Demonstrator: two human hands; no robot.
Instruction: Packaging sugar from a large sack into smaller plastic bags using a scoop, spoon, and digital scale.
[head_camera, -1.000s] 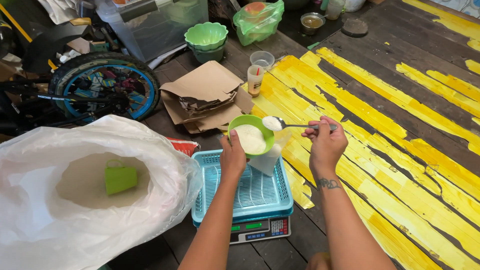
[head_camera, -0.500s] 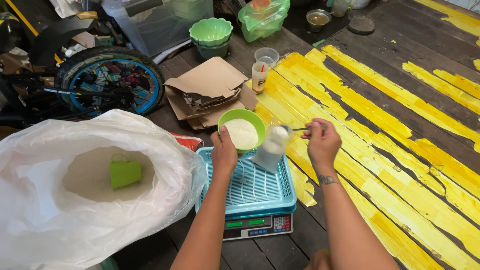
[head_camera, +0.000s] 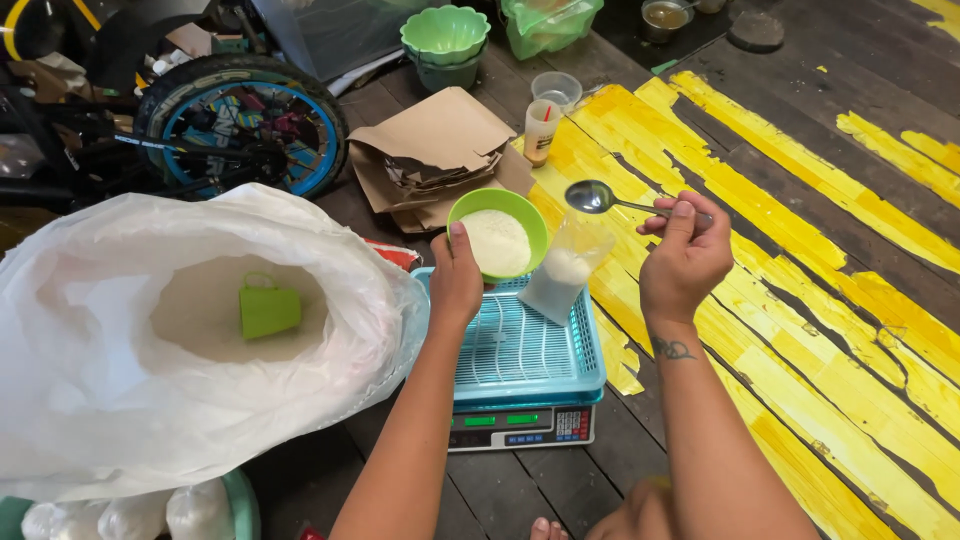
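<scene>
Right hand (head_camera: 685, 262) clenched on a spoon (head_camera: 612, 202), held level over a small clear bag (head_camera: 560, 275); long axis roughly left-right, bowl pointing left toward the green bowl (head_camera: 497, 235). Left hand (head_camera: 456, 283) grasping that bowl by its near rim, white powder inside. Bag leaning in a blue basket (head_camera: 525, 345) on a scale (head_camera: 520, 427). All on a dark plank floor (head_camera: 800, 110) striped with yellow paint. Big white sack (head_camera: 120, 400) at left, bicycle wheel (head_camera: 240, 125) behind.

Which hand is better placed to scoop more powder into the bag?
Right. The right hand already holds the spoon above the bag; the left hand is busy holding the bowl.
</scene>
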